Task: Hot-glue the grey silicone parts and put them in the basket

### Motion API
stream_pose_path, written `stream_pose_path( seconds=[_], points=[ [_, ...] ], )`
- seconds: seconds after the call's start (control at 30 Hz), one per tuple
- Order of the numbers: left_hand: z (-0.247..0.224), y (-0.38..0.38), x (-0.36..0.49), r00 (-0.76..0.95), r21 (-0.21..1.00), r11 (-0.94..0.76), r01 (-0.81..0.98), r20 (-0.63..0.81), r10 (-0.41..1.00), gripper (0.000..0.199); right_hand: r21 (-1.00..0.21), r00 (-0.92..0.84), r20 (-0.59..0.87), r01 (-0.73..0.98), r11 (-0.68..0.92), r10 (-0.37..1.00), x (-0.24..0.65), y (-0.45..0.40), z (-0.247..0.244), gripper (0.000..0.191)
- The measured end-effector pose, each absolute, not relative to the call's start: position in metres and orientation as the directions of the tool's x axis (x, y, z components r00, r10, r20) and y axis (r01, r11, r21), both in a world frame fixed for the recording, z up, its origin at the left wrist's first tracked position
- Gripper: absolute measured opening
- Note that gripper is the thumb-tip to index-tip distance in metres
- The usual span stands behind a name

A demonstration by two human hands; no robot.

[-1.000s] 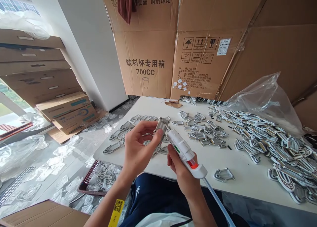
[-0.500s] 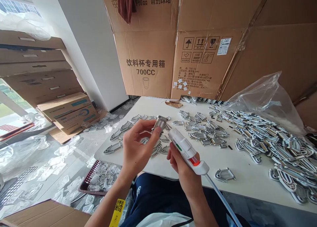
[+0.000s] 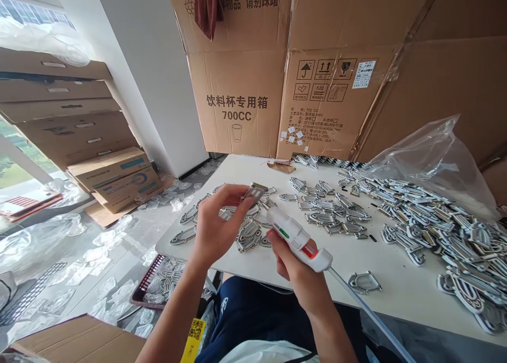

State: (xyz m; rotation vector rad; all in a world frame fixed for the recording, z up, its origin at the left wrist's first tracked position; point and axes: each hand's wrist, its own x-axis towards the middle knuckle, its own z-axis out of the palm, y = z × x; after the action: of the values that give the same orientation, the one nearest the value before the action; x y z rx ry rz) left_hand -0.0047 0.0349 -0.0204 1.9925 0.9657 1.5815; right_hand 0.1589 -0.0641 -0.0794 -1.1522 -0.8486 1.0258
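Note:
Between the thumb and fingers of my left hand (image 3: 219, 220) is a small grey frame-shaped piece (image 3: 255, 192), tilted up over the table. My right hand (image 3: 291, 263) is wrapped round a white hot glue gun (image 3: 295, 236), with a long translucent glue stick (image 3: 368, 310) running out of its back end. The gun's nozzle points up and left, close to the lower edge of the piece; I cannot tell whether they touch. Below the hands lie similar grey pieces (image 3: 249, 236), and a single one (image 3: 365, 282) rests to the right of my right hand.
A big heap of grey pieces (image 3: 447, 231) covers the table's right side, with a clear plastic bag (image 3: 428, 157) behind it. Cardboard (image 3: 237, 78) stands along the back. A dark red basket (image 3: 138, 294) of pieces sits low at left, among plastic wrappers (image 3: 95, 263) on the floor.
The glue gun has turned slightly and its nozzle is nearer the held piece. My left hand has tilted the piece a little. The whole view has shifted slightly.

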Motion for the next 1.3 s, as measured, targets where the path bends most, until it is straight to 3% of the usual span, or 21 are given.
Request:
stream_pose_path(
  seconds=[0.1, 0.2, 0.27, 0.4, 0.5, 0.9, 1.07, 1.3],
  points=[
    [-0.021, 0.039, -0.006, 0.081, 0.878, -0.479, 0.026, 0.475, 0.876, 0.024, -0.942, 0.288, -0.036, -0.329, 0.063, 0.957, 0.158, -0.066, -0.076, 0.054],
    [-0.019, 0.039, -0.008, 0.106, 0.930, -0.343, -0.130, 0.357, 0.928, 0.043, -0.934, 0.273, 0.020, -0.339, 0.116, 0.962, 0.158, -0.066, -0.073, 0.051],
    [-0.018, 0.038, -0.009, 0.146, 0.938, -0.297, -0.179, 0.323, 0.935, 0.042, -0.928, 0.297, 0.040, -0.343, 0.145, 0.954, 0.158, -0.066, -0.072, 0.051],
    [-0.018, 0.036, -0.008, 0.146, 0.932, -0.303, -0.197, 0.333, 0.931, 0.021, -0.919, 0.336, 0.033, -0.360, 0.160, 0.941, 0.158, -0.067, -0.071, 0.049],
    [-0.018, 0.035, -0.006, 0.131, 0.931, -0.304, -0.202, 0.333, 0.934, 0.016, -0.926, 0.298, 0.020, -0.354, 0.130, 0.954, 0.157, -0.068, -0.070, 0.051],
    [-0.018, 0.037, -0.003, 0.067, 0.937, -0.237, -0.257, 0.262, 0.963, 0.036, -0.979, 0.292, 0.017, -0.190, 0.076, 0.956, 0.154, -0.069, -0.074, 0.054],
    [-0.020, 0.035, -0.003, 0.134, 0.944, -0.254, -0.211, 0.285, 0.949, 0.023, -0.988, 0.233, 0.068, -0.122, 0.099, 0.970, 0.158, -0.070, -0.066, 0.051],
    [-0.021, 0.032, -0.002, 0.181, 0.943, -0.222, -0.249, 0.271, 0.945, 0.020, -0.990, 0.178, 0.054, -0.116, 0.076, 0.983, 0.158, -0.070, -0.065, 0.054]
  ],
)
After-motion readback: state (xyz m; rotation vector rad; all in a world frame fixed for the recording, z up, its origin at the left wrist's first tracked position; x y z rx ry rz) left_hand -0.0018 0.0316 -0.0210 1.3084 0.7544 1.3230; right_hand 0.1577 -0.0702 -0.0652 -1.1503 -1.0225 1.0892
